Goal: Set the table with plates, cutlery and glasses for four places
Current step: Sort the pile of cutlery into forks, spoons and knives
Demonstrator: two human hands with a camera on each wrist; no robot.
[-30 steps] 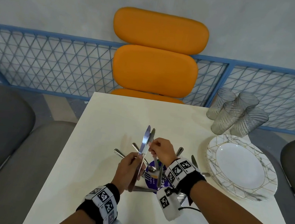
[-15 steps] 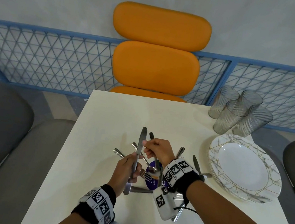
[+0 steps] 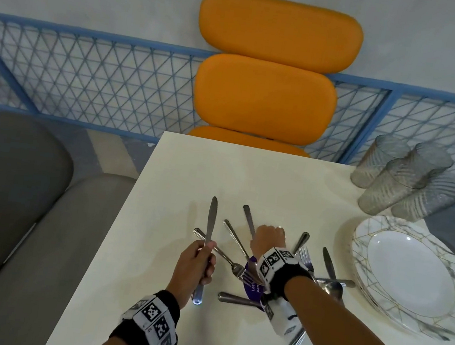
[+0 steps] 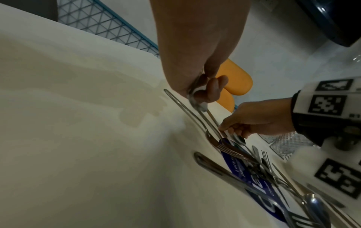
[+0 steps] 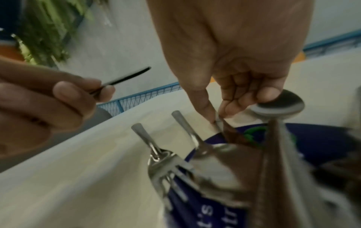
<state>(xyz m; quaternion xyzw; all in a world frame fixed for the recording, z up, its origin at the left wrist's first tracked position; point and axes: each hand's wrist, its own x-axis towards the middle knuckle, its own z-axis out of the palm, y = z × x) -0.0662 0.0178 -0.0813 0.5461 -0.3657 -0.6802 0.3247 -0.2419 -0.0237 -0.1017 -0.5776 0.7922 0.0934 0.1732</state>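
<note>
- Left hand (image 3: pixel 197 266): fingers curled round the handle of a table knife (image 3: pixel 210 222), held upright with the blade pointing to the far side, above the cream desk (image 3: pixel 154 249).
- Right hand (image 3: pixel 268 239): lowered over the cutlery pile (image 3: pixel 254 273); thumb and fingertips (image 5: pixel 230 111) pinch the handle of a second knife (image 3: pixel 249 221) lying on the desk.
- Cutlery pile: forks, spoons and knives fanned out over a blue printed card (image 4: pixel 236 171), near the middle of the desk, just right of the left hand.
- Stacked plates (image 3: pixel 414 278): white with gold lines, at the right edge of the desk.
- Four ribbed glasses (image 3: pixel 403 179): clustered at the far right corner, beyond the plates.
- Orange chair (image 3: pixel 270 74): at the far end of the desk.
</note>
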